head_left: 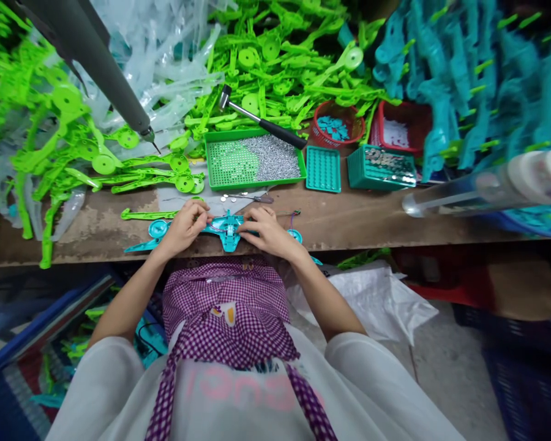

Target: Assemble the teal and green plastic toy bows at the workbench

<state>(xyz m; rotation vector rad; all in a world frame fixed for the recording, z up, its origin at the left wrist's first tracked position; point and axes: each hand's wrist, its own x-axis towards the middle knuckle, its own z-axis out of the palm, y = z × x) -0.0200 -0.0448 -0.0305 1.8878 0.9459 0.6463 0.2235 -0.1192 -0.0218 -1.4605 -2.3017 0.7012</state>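
Observation:
A blue plastic part (230, 240), shaped like a long body with round wheel-like discs, lies flat along the table's front edge. On its left side, my left hand (188, 228) is closed, with thumb and fingertips pinched together at the part. From the other side my right hand (269, 231) bends its fingers onto the middle section of the same part. A thin purple wire (296, 215) sticks out past my right hand. My fingers cover some of the part, so small pieces under them are hidden. A long green plastic arm (151, 214) lies just behind my left hand.
A green tray (210, 177) of metal pins stands behind, with a hammer (248, 113) across it. An electric screwdriver (119, 86) hangs at upper left. Teal trays (323, 168), red baskets (319, 135) and a clear tube (463, 187) are rightward. Heaped green parts (275, 46) fill the back.

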